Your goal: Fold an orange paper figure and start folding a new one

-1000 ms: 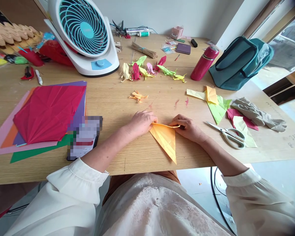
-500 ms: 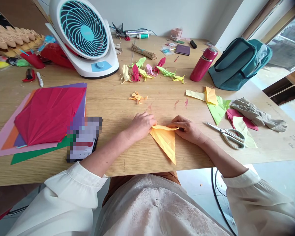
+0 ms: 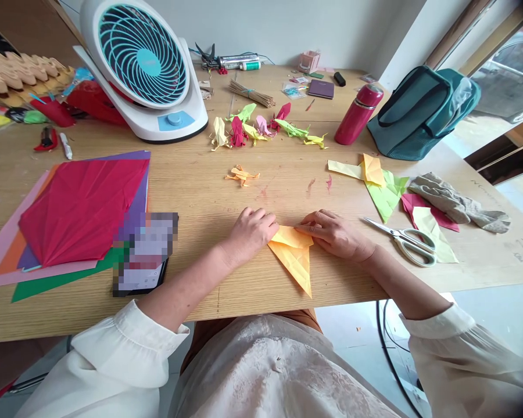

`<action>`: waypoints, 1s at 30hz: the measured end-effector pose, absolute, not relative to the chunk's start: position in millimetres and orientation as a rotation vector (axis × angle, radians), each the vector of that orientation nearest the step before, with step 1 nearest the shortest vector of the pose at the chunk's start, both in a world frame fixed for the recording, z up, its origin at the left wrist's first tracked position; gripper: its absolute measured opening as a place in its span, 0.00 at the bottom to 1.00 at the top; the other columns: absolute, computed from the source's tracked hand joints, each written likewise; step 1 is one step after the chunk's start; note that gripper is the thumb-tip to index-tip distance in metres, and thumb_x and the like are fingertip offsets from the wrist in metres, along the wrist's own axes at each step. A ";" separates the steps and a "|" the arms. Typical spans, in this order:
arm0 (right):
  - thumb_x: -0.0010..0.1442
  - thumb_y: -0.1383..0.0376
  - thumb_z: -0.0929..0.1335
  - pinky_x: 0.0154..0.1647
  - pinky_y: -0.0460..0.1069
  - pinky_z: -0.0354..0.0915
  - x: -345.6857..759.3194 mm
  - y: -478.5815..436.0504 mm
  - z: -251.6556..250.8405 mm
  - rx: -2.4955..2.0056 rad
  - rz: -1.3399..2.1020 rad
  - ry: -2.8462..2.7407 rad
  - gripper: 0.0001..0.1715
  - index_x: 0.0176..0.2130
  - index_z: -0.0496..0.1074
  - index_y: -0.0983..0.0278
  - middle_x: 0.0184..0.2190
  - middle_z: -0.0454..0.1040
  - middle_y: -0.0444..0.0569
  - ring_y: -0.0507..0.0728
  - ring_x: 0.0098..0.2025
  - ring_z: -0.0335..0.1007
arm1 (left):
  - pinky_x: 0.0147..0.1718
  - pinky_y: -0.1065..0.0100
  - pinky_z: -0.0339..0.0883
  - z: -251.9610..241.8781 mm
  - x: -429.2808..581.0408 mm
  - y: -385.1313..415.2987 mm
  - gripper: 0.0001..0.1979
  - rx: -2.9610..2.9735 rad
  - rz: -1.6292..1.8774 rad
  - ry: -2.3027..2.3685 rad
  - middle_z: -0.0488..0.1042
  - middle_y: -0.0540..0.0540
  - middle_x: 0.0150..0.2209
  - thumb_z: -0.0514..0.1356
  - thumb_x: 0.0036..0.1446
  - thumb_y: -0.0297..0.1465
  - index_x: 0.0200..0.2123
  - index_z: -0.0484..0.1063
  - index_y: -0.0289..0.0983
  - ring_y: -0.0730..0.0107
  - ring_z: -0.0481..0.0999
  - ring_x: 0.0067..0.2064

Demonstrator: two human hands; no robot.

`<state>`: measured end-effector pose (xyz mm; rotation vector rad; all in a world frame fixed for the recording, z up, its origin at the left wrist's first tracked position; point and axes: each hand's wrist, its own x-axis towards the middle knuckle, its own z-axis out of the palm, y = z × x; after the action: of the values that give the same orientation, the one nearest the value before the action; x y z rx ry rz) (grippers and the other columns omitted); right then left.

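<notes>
A sheet of orange paper [image 3: 293, 261] lies on the table in front of me, its upper edge folded down as a flap and its lower part tapering to a point toward me. My left hand [image 3: 253, 229] is closed on the paper's upper left corner. At the upper right corner, my right hand [image 3: 329, 233] pinches the fold between thumb and fingers. Beyond my hands sits a small orange folded-paper figure [image 3: 242, 175]. Scissors [image 3: 403, 239] with pale handles lie to the right of my right hand.
Left are a phone [image 3: 146, 255] and a stack of coloured paper [image 3: 81, 209]. A fan [image 3: 174, 119], several folded-paper figures [image 3: 257, 128], a red flask [image 3: 358, 116] and a teal bag [image 3: 412, 116] stand farther back. Paper scraps [image 3: 386, 194] and grey cloth [image 3: 462, 203] lie right.
The orange paper's upper edge, raised and narrow before, now lies as a wider flap folded toward me. Both hands stay at its corners. The view has shifted slightly.
</notes>
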<state>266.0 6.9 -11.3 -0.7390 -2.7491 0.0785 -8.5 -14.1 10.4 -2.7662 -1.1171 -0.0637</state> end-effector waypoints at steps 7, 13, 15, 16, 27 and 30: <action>0.68 0.71 0.60 0.44 0.57 0.69 264.9 4.3 -3.5 -0.749 0.079 -2.807 0.25 0.59 0.72 0.59 0.48 0.74 0.58 0.62 0.44 0.70 | 0.41 0.56 0.63 14.9 -9.0 -26.1 0.13 -2.798 0.029 -1.176 0.74 0.39 0.45 0.51 0.65 0.20 0.46 0.73 0.33 0.55 0.70 0.46; 0.66 0.74 0.61 0.48 0.58 0.68 264.3 -3.1 0.0 -0.842 0.095 -2.824 0.26 0.59 0.71 0.61 0.51 0.73 0.58 0.63 0.48 0.68 | 0.46 0.58 0.67 21.6 -9.2 -38.0 0.22 -2.870 0.133 -1.313 0.71 0.37 0.55 0.51 0.60 0.16 0.55 0.69 0.32 0.54 0.68 0.53; 0.65 0.76 0.61 0.48 0.58 0.67 257.4 -10.9 3.1 -0.934 0.086 -2.782 0.25 0.57 0.72 0.63 0.51 0.73 0.58 0.63 0.48 0.68 | 0.48 0.57 0.67 19.5 -7.8 -40.8 0.22 -2.855 0.153 -1.348 0.70 0.37 0.57 0.50 0.61 0.16 0.57 0.68 0.31 0.53 0.68 0.54; 0.64 0.76 0.61 0.47 0.58 0.66 251.6 -16.1 5.2 -0.999 0.081 -2.741 0.23 0.55 0.73 0.63 0.49 0.73 0.58 0.63 0.47 0.68 | 0.49 0.57 0.67 17.7 -6.6 -42.1 0.22 -2.835 0.159 -1.364 0.70 0.37 0.58 0.49 0.62 0.17 0.58 0.68 0.31 0.53 0.68 0.54; 0.63 0.74 0.64 0.33 0.55 0.62 155.4 -59.9 2.3 -1.548 0.020 -2.550 0.23 0.57 0.67 0.64 0.34 0.77 0.56 0.61 0.33 0.69 | 0.50 0.54 0.66 8.1 -1.8 -48.7 0.21 -2.718 0.137 -1.448 0.73 0.38 0.55 0.50 0.66 0.21 0.60 0.69 0.33 0.53 0.70 0.51; 0.62 0.74 0.63 0.32 0.54 0.64 145.1 -61.1 -2.1 -1.677 0.109 -2.540 0.31 0.64 0.61 0.66 0.34 0.78 0.54 0.59 0.32 0.72 | 0.51 0.54 0.67 10.0 -3.5 -49.8 0.21 -2.710 0.126 -1.473 0.72 0.39 0.57 0.50 0.66 0.21 0.60 0.69 0.34 0.54 0.70 0.53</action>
<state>145.1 -61.1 -2.1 -1.6768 -2.5404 0.1094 -3.5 -49.8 10.0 -2.7099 -1.4732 0.1263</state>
